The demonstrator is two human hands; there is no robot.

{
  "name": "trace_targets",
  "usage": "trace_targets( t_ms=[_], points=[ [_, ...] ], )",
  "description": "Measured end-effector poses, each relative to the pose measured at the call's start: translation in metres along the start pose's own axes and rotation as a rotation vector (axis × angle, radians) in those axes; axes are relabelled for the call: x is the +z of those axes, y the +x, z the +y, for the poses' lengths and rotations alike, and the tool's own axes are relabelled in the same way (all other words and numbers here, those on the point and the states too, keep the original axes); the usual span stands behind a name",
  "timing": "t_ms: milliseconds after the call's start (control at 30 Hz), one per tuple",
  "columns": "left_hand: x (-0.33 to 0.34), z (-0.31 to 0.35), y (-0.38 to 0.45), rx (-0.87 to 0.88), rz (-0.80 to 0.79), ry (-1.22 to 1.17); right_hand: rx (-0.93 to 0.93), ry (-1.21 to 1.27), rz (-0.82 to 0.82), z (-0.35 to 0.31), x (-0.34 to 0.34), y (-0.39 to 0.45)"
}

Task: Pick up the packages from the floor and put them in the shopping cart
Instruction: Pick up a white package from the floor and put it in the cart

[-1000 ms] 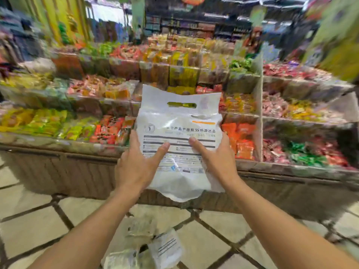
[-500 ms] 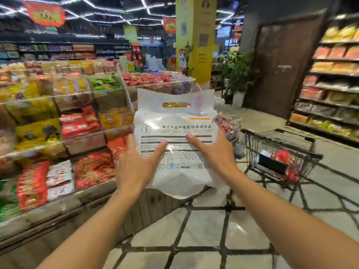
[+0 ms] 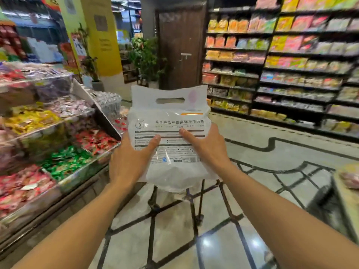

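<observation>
I hold a white plastic package (image 3: pixel 171 117) with a cut-out handle and black print upright at chest height in front of me. My left hand (image 3: pixel 130 160) grips its lower left side, thumb across the front. My right hand (image 3: pixel 207 146) grips its lower right side in the same way. Directly behind and below the package, only the dark legs and wheels of the shopping cart (image 3: pixel 195 206) show; its basket is hidden by the package.
A tiered candy display (image 3: pixel 58 152) runs along my left. Dark shelves of snack bags (image 3: pixel 291 70) line the right wall. A brown door (image 3: pixel 182 45), potted plants and a yellow pillar (image 3: pixel 103 35) stand ahead. A counter edge (image 3: pixel 347 200) sits at the right.
My view has swung right from the candy display, past the cart, toward the aisle. Both hands keep the same grip on the package, which now covers the cart.
</observation>
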State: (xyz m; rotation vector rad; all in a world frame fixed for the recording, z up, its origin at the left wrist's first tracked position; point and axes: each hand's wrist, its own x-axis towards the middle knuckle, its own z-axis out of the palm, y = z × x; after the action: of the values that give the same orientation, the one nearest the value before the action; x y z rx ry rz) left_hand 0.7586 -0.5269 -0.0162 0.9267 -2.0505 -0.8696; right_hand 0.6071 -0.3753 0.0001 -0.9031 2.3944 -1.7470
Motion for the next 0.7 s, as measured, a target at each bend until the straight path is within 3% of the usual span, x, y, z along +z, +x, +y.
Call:
trace_targets(
  t_ms=[333,700],
  points=[
    [0.221,0.054,0.156,0.132,-0.203,-0.063,0.114,-0.116,0.26,0.122,-0.072,0.191],
    [0.389,0.089,0.297,0.08,-0.268,-0.053,0.167,-0.103,0.232,0.214,-0.102,0.384]
  ],
)
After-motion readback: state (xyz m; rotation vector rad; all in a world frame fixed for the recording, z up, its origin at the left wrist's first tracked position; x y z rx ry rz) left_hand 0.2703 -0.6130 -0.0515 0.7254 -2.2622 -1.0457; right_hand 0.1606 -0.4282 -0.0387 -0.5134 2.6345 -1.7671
